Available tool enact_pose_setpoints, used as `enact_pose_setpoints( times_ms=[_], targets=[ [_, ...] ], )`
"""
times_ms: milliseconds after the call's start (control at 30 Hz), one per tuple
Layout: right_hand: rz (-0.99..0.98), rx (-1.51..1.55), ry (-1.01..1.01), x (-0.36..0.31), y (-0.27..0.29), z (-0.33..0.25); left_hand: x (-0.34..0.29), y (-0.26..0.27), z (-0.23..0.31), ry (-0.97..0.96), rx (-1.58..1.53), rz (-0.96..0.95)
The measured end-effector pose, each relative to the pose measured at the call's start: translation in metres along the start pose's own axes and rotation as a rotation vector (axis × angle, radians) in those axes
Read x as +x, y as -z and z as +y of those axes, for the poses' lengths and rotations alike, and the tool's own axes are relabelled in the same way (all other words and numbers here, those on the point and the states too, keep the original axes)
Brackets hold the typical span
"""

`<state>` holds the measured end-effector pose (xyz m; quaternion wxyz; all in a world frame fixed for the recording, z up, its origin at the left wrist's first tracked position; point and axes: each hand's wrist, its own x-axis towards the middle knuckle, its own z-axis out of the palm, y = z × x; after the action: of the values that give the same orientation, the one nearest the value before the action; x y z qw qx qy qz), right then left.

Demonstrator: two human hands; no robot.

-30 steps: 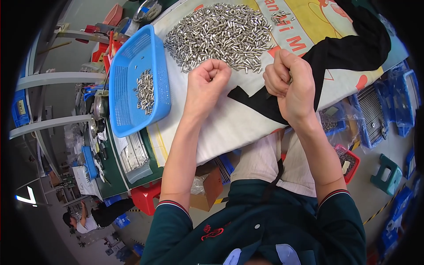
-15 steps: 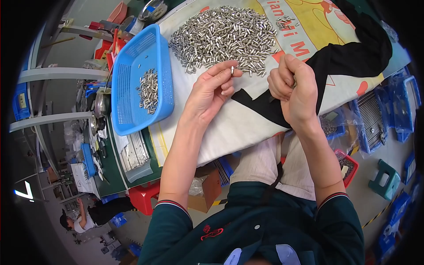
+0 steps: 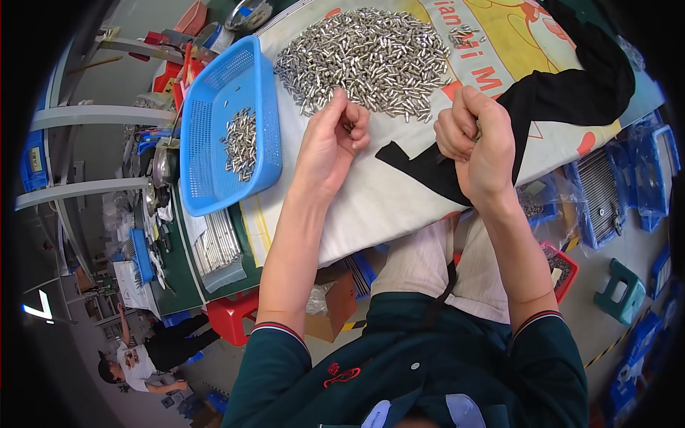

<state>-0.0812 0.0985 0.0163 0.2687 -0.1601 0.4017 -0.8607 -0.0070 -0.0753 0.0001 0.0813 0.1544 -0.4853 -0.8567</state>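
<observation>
My left hand (image 3: 331, 146) is raised at the near edge of a large heap of small shiny metal pins (image 3: 360, 57). Its fingers curl in toward the palm and the thumb points up; whatever lies inside is hidden. To its right, my right hand (image 3: 477, 139) is closed in a fist above a black cloth (image 3: 564, 100), and its contents are mostly covered by the fingers. A blue plastic basket (image 3: 270, 114) stands left of my left hand, with a smaller pile of metal pins (image 3: 241, 146) in it.
A white printed sheet (image 3: 357, 214) covers the table. Metal rods (image 3: 217, 246) lie in plastic at the left. Blue trays (image 3: 596, 192), a red bin (image 3: 564, 271) and a green stool (image 3: 621, 291) are on the floor at right. Another person (image 3: 143, 360) is at far left.
My left hand has drawn back left and curled its fingers; the metal pin seen at its fingertips is now out of sight. The right hand has hardly moved. The other person has shifted.
</observation>
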Motion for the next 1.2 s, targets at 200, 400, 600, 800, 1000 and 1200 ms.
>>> enact_pose_setpoints(
  times_ms=[200, 400, 600, 800, 1000, 1200],
  targets=[
    [0.003, 0.005, 0.008, 0.001, 0.000, -0.001, 0.002, -0.017, -0.004, -0.315, 0.904, 0.188],
    [0.006, 0.025, 0.004, -0.001, 0.001, 0.000, 0.003, -0.019, -0.014, -0.540, 1.383, 0.093],
    [0.000, 0.030, 0.004, -0.002, 0.004, 0.000, 0.001, -0.024, -0.008, -0.465, 1.471, -0.008],
    [0.002, -0.011, 0.018, -0.001, -0.001, -0.001, -0.006, -0.027, -0.007, -0.411, 1.504, 0.031],
    [0.012, 0.008, 0.022, -0.001, 0.002, 0.001, -0.023, -0.050, -0.019, -0.399, 1.408, -0.179],
    [-0.011, 0.049, 0.051, 0.000, 0.004, -0.003, -0.025, -0.050, -0.024, -0.368, 1.409, -0.174]
  ],
)
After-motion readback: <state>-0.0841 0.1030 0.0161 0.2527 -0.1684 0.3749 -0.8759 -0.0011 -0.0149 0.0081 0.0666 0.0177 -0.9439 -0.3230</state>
